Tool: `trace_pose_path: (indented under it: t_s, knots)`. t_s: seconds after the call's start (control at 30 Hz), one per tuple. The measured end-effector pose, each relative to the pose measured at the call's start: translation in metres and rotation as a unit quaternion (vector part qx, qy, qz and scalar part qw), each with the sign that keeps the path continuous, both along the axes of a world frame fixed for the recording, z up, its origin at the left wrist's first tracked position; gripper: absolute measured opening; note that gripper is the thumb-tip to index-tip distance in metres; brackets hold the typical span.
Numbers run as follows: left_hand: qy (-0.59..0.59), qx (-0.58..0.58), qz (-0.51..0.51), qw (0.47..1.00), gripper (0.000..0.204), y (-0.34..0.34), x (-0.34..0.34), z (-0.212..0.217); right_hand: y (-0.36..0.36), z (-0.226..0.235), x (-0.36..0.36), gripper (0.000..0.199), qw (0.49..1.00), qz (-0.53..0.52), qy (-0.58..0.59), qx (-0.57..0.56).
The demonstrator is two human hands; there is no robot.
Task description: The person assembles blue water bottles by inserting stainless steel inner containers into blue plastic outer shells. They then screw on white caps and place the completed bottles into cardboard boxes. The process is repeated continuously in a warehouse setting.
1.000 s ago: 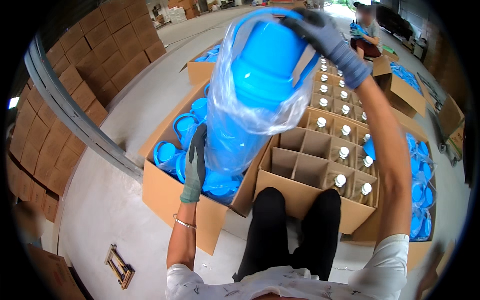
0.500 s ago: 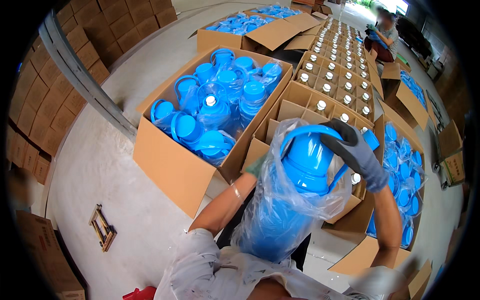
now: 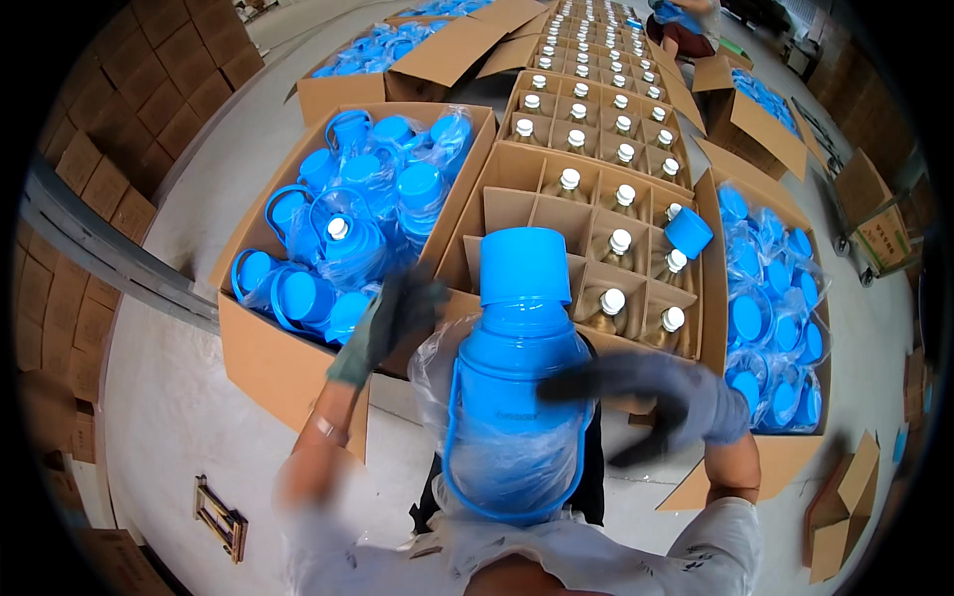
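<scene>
A blue thermos flask [image 3: 517, 372] with a blue cup lid [image 3: 524, 266] stands at my lap, tilted toward me. Its carrying handle hangs down on my side, and a clear plastic bag [image 3: 497, 462] bunches around its lower body. My left hand [image 3: 393, 323], in a dark green glove, is raised left of the flask beside a carton. It is blurred, but its fingers look stretched out and hold nothing. Over the flask's right side passes my right hand [image 3: 661, 397] in a grey and black glove, thumb and fingers apart; whether it touches the flask I cannot tell.
Left stands a carton [image 3: 288, 372] of bagged blue flasks. Ahead, a divided carton [image 3: 507, 189] holds white-capped bottles [image 3: 619, 241] and a loose blue cup [image 3: 688, 232]. More flasks fill the right carton [image 3: 770, 189]. Another person [image 3: 686, 30] sits far back. A small wooden frame [image 3: 220, 519] lies on the floor.
The right hand has let go of the flask's handle, which has swung down toward me. The bag is lower, baring the flask's top. My left hand has come out from behind the flask.
</scene>
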State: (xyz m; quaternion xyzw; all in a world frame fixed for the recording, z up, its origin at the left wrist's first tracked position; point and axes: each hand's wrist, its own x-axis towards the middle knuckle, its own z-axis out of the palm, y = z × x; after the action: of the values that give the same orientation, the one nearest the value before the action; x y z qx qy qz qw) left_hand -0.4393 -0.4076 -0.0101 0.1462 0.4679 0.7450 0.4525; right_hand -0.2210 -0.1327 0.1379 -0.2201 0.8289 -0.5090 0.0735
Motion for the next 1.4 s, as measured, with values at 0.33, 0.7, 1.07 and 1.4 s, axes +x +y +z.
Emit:
trace_pose_path:
  t_s: [0.33, 0.7, 1.07, 1.4]
  knots:
    - [0.133, 0.023, 0.064, 0.989, 0.065, 0.099, -0.036, 0.020, 0.013, -0.091, -0.151, 0.057, 0.943, -0.295, -0.010, -0.156]
    - [0.462, -0.702, 0.265, 0.473, 0.077, -0.064, -0.204, -0.080, 0.016, -0.128, -0.118, 0.042, 0.907, -0.233, -0.083, -0.341]
    - [0.482, -0.038, -0.041, 0.875, 0.046, 0.079, -0.040, -0.058, -0.029, -0.068, -0.057, 0.060, 0.924, -0.315, 0.209, 0.046]
    - [0.264, -0.077, -0.210, 0.938, 0.048, 0.120, -0.012, 0.004, -0.173, -0.040, 0.006, 0.054, 0.937, 0.032, 0.340, 0.070]
